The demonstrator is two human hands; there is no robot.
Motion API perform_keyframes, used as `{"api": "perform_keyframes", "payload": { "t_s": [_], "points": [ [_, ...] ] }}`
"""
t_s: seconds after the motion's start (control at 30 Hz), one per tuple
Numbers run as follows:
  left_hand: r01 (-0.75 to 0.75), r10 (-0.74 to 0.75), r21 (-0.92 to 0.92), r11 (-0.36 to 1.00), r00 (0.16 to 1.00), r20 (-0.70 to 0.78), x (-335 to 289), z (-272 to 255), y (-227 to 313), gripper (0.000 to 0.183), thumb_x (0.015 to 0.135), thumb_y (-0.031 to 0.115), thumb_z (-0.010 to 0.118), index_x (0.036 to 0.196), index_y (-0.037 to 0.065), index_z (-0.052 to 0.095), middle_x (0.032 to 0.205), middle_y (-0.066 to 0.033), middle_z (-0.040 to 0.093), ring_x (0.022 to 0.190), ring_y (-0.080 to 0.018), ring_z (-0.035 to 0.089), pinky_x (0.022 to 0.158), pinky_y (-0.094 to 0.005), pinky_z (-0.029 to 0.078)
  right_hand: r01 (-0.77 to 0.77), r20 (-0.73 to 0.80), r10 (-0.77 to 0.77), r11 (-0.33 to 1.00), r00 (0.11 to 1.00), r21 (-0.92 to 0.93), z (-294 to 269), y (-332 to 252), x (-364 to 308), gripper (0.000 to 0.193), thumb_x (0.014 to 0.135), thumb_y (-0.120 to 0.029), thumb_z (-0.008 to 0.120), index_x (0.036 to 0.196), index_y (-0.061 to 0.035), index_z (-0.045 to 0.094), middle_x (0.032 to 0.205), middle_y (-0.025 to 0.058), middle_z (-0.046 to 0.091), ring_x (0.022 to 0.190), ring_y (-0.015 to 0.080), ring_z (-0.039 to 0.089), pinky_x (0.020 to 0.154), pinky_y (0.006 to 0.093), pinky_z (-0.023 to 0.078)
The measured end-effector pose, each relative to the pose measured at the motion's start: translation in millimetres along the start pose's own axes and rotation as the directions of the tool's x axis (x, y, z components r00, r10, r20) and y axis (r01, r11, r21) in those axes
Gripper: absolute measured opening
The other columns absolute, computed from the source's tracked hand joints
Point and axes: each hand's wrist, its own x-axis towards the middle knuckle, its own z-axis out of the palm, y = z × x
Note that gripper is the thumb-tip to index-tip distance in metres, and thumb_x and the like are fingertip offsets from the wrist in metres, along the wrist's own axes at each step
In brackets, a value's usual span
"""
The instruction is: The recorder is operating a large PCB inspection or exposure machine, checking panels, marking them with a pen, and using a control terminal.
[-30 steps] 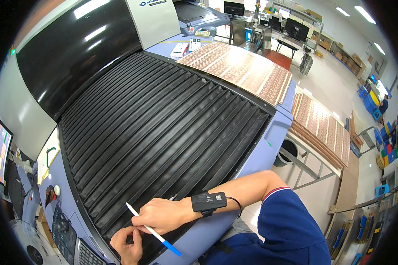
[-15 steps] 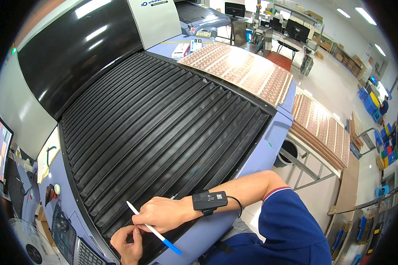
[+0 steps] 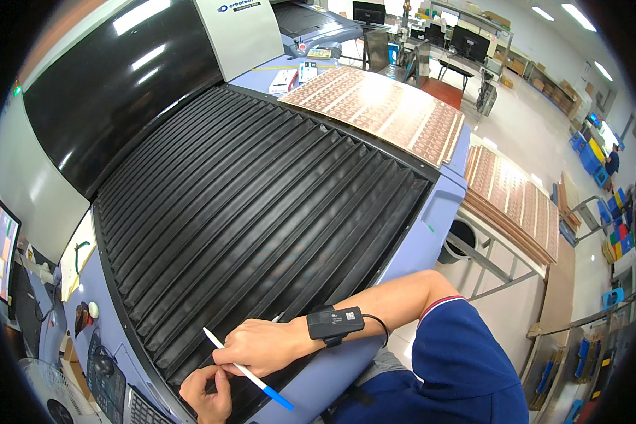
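My right hand (image 3: 263,348) is closed around a white pen (image 3: 253,376) with a blue end. The pen slants across the fingers, blue end toward my body. Just left of it and nearer to me, my left hand (image 3: 206,397) has its thumb and fingers bent together, its fingertips by the right hand's fingers. Whatever it pinches, if anything, is too small to make out. Both hands are over the near edge of a black pleated bellows cover (image 3: 261,212) on a blue-grey machine. A black device (image 3: 336,323) is strapped to my right wrist.
Copper-patterned panels (image 3: 381,106) lie on the machine's far right edge, and more are stacked (image 3: 512,198) on a rack beside it. Small boxes (image 3: 283,81) sit behind. At left are a monitor (image 3: 1,247), a keyboard (image 3: 145,410), a mouse (image 3: 102,364) and a fan (image 3: 49,396).
The view has shifted slightly. Both hands keep nearly the same pose close together, and the pen stays in my right hand.
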Motion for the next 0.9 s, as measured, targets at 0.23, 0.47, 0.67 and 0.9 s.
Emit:
{"api": "perform_keyframes", "payload": {
  "t_s": [0.23,0.47,0.67,0.9],
  "points": [
    [0.003,-0.003,-0.024,1.000,1.000,-0.006,-4,0,-4,0.009,0.087,0.002,0.071,0.082,-0.004,0.067,0.070,-0.0123,0.070,0.061,-0.0183,0.067,0.061,-0.0286,0.050,0.001,0.005,-0.001,1.000,1.000,-0.001,1,-1,0,0.019,0.092,-0.017,0.066,0.084,-0.0021,0.056,0.063,0.0163,0.058,0.060,0.0393,0.061,0.052,0.0495,0.045],
    [-0.084,0.083,-0.095,0.992,0.996,-0.014,6,5,0,0.005,0.080,0.000,0.073,0.082,0.001,0.069,0.070,-0.0111,0.071,0.060,-0.0261,0.069,0.058,-0.0329,0.051,-0.032,0.035,0.033,0.999,0.999,-0.012,-3,2,-2,0.017,0.092,-0.017,0.066,0.087,-0.0037,0.057,0.064,0.0154,0.059,0.062,0.0379,0.062,0.054,0.0482,0.047],
    [-0.145,0.144,-0.111,0.983,0.989,-0.013,4,-8,-5,0.008,0.079,0.003,0.077,0.085,0.003,0.073,0.073,-0.0114,0.072,0.061,-0.0269,0.070,0.056,-0.0346,0.053,0.015,0.018,-0.013,0.998,1.000,-0.066,-3,-10,9,0.016,0.092,-0.020,0.068,0.095,-0.0064,0.059,0.069,0.0134,0.062,0.064,0.0373,0.066,0.058,0.0492,0.052],
    [-0.164,0.166,-0.192,0.967,0.986,-0.010,8,-1,-7,0.006,0.080,0.003,0.076,0.085,0.002,0.073,0.074,-0.0099,0.072,0.059,-0.0251,0.068,0.055,-0.0338,0.052,-0.025,0.029,0.029,0.990,0.999,-0.139,-9,-13,7,0.015,0.084,-0.006,0.076,0.097,-0.0028,0.069,0.070,0.0108,0.068,0.060,0.0287,0.068,0.054,0.0371,0.054]
  ]
}}
